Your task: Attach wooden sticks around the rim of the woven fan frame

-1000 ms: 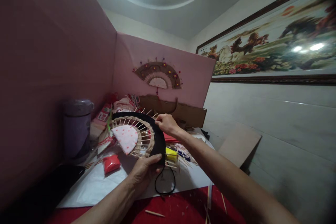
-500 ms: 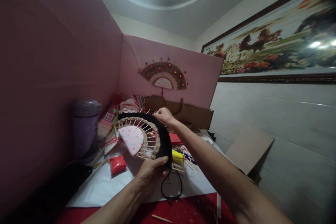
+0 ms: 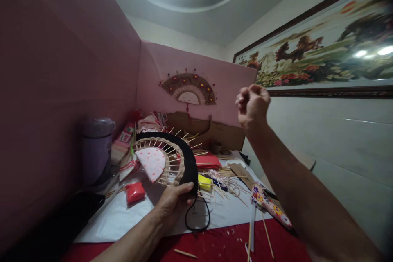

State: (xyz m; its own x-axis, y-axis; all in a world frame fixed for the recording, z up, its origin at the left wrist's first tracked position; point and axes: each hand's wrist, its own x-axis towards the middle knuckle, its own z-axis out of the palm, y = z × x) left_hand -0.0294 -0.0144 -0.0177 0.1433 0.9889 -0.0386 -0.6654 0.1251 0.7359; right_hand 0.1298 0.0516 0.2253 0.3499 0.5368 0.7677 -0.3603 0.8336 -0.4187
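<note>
My left hand (image 3: pixel 176 200) grips the lower right end of a handmade fan (image 3: pixel 173 163), thumb on top. The fan has a white half-round centre with pink dots, a woven tan ring and a wide black band (image 3: pixel 190 168). Thin sticks poke out past the band's outer edge. From beside my left hand a black cord (image 3: pixel 209 217) hangs in a loop onto the white sheet. My right hand (image 3: pixel 254 104) is raised well off to the right of the fan, its fingers curled closed. Whatever is in them, if anything, I cannot make out.
A flower-decorated fan (image 3: pixel 188 86) hangs on the pink panel ahead. A purple flask (image 3: pixel 96 151) stands left. Around the work lie a red packet (image 3: pixel 135 192), a yellow packet (image 3: pixel 204 182), red paper (image 3: pixel 208 161), loose sticks and a floral-patterned piece (image 3: pixel 270 206).
My right hand has left the fan's upper edge and moved up and to the right, still closed. My left hand keeps its hold on the fan.
</note>
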